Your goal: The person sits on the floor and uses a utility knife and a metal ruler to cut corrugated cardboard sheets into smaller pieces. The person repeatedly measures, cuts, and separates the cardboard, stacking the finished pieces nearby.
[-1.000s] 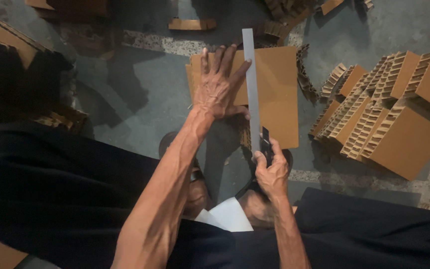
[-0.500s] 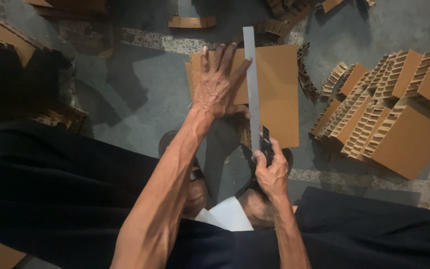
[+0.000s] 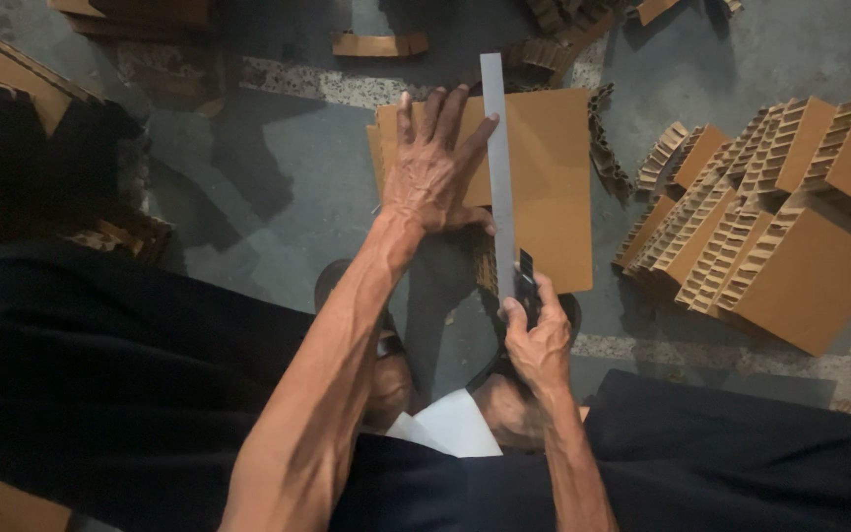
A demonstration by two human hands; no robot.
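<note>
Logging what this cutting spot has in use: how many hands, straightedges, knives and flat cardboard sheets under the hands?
Hands: 2, left hand and right hand
Grey straightedge: 1
Dark knife: 1
Brown cardboard sheet: 1 seen; any layers beneath cannot be told
Total: 5

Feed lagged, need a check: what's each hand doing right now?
Left hand: open, pressed flat on the grey straightedge and cardboard sheet.
Right hand: closed around a dark knife.
</note>
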